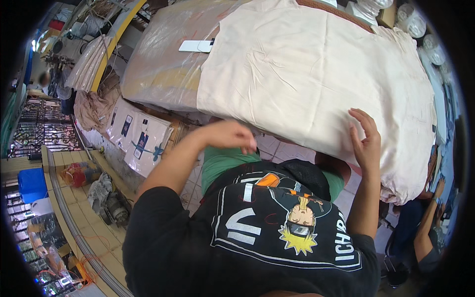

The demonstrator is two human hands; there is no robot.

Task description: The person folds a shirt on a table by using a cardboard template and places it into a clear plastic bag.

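A broad sheet of cream cloth (277, 74) covers most of the padded table in front of me, with creases near its middle. Over its near right part is my right hand (365, 141), fingers apart and holding nothing; whether it touches the cloth I cannot tell. My left hand (230, 136) hangs in front of the table's near edge, slightly blurred. Its fingers are curled together, and anything between them is too small or hidden to make out. Beyond the cloth's left edge lies a flat white rectangular thing (195, 46) with a dark end.
Clear plastic (163, 64) covers the table's left part. Packed garments with tags (141, 133) lie low at the left, by a crumpled brown cloth (96, 106). A yellow bar (111, 47) rises at the far left. Another person's arm (426, 227) shows at the right.
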